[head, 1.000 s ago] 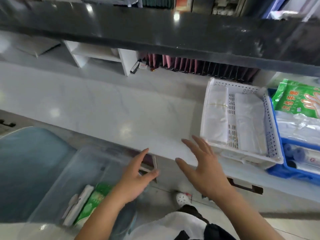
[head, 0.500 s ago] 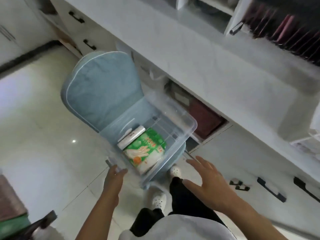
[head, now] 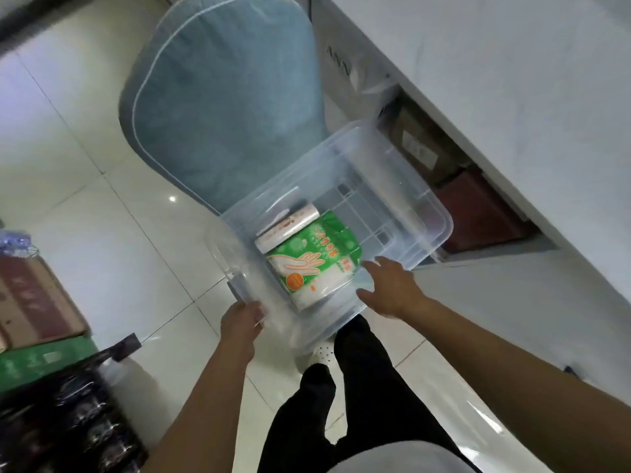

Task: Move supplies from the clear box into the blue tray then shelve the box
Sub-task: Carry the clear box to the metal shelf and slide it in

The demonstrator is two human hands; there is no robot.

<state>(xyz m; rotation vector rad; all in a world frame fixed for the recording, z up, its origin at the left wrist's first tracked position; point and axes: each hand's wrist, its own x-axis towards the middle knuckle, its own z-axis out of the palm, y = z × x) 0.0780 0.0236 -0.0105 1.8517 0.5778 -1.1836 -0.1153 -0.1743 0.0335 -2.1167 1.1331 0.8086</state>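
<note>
Tiled floor (head: 85, 216), hands (head: 242, 320) at clear box (head: 433, 213) rim

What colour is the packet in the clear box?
Head view: the plastic glove packet is green and white, with an orange hand outline.

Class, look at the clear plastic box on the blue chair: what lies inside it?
Inside the clear plastic box lie a green and white glove packet and a white roll beside it. Whatever lies beneath the packet is covered.

An office or storeroom: white counter (head: 512, 97) with cupboards, padded blue chair (head: 218, 107), stacked cartons (head: 34, 302) on tiled floor (head: 68, 165).
</note>
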